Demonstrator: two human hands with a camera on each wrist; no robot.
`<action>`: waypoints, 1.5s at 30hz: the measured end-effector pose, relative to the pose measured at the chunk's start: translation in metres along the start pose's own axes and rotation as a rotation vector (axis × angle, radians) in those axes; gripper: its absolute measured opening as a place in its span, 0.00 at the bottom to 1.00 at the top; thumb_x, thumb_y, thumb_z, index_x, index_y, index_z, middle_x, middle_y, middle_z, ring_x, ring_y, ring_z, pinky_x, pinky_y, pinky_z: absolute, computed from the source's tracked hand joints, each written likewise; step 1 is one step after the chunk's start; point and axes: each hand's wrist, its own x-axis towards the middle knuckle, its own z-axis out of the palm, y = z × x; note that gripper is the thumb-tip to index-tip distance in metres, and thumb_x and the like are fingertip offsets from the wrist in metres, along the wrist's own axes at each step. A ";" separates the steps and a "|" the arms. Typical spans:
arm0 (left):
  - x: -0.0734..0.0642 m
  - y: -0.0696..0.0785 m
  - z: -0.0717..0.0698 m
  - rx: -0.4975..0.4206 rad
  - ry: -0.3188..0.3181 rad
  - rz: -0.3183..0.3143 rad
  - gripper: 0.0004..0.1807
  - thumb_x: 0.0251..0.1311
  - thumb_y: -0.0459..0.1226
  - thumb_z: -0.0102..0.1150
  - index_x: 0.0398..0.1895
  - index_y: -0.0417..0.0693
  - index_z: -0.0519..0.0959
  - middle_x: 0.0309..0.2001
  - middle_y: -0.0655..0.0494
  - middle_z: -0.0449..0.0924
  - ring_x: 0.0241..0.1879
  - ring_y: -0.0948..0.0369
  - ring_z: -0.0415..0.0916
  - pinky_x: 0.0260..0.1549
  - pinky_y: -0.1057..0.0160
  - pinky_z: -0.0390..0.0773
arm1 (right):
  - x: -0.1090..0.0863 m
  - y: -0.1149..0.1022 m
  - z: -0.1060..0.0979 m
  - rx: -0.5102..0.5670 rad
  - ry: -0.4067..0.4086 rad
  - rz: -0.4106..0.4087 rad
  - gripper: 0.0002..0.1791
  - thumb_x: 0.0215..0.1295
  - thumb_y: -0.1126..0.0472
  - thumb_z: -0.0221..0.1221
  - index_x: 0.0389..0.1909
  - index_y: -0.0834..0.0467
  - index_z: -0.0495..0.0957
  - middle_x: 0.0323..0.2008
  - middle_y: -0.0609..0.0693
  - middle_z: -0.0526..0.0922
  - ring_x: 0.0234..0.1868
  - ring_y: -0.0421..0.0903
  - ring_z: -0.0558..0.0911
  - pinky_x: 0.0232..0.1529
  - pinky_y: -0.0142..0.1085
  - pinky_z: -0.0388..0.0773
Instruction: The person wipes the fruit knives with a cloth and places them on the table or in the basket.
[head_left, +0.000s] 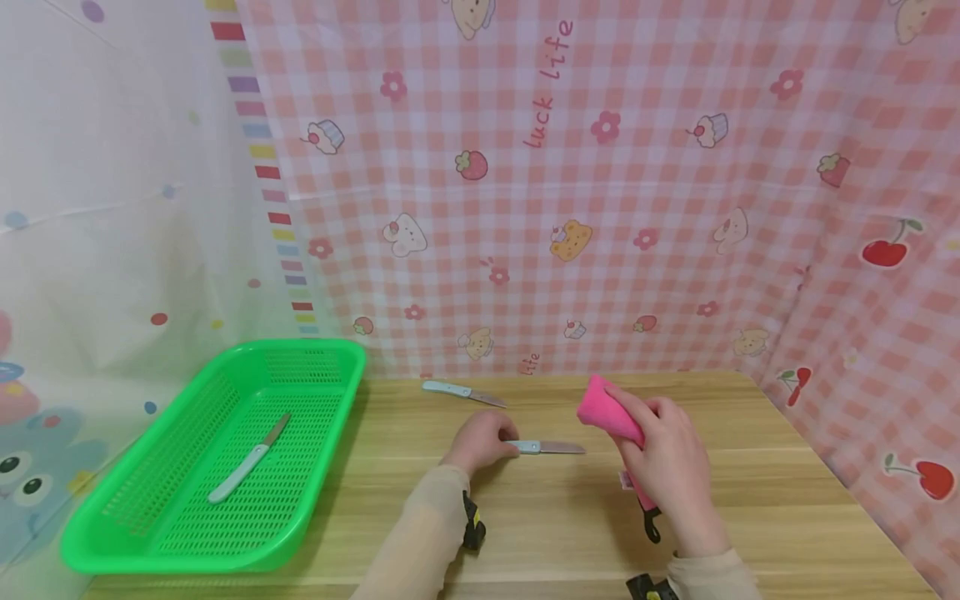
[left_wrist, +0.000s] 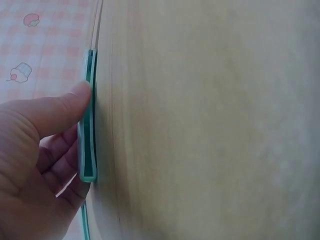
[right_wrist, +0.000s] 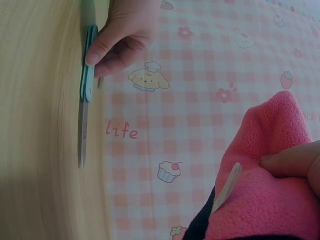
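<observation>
My left hand pinches the pale blue handle of a small knife low over the wooden table. The blade points right, toward my other hand. In the left wrist view the thumb presses on the knife handle; the blade is out of sight there. My right hand grips a folded pink towel raised above the table, a black loop hanging from it. Towel and knife are apart. Behind the left hand lies a second knife, blade to the right.
At the left stands a green plastic basket with a third knife lying in it. The wooden table ends at a pink checked cloth hanging behind and along the right side.
</observation>
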 end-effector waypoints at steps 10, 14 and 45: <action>0.001 0.002 0.005 0.046 0.003 -0.015 0.08 0.50 0.34 0.74 0.26 0.50 0.82 0.25 0.64 0.76 0.28 0.65 0.71 0.36 0.62 0.75 | -0.001 0.001 0.000 -0.007 -0.007 0.001 0.31 0.50 0.66 0.73 0.57 0.48 0.80 0.37 0.58 0.77 0.35 0.56 0.75 0.29 0.50 0.72; 0.000 0.007 0.004 0.090 -0.006 -0.001 0.07 0.51 0.34 0.74 0.27 0.51 0.82 0.26 0.64 0.76 0.28 0.65 0.71 0.36 0.62 0.75 | 0.000 0.000 -0.001 -0.006 -0.020 0.010 0.31 0.50 0.66 0.73 0.58 0.48 0.80 0.37 0.59 0.77 0.35 0.56 0.74 0.29 0.50 0.72; 0.002 0.022 0.007 0.216 -0.065 0.002 0.10 0.56 0.38 0.71 0.29 0.50 0.77 0.26 0.62 0.73 0.29 0.63 0.70 0.33 0.63 0.75 | 0.000 0.002 0.000 -0.011 -0.005 0.005 0.31 0.50 0.66 0.72 0.58 0.48 0.80 0.37 0.57 0.77 0.35 0.55 0.75 0.28 0.49 0.71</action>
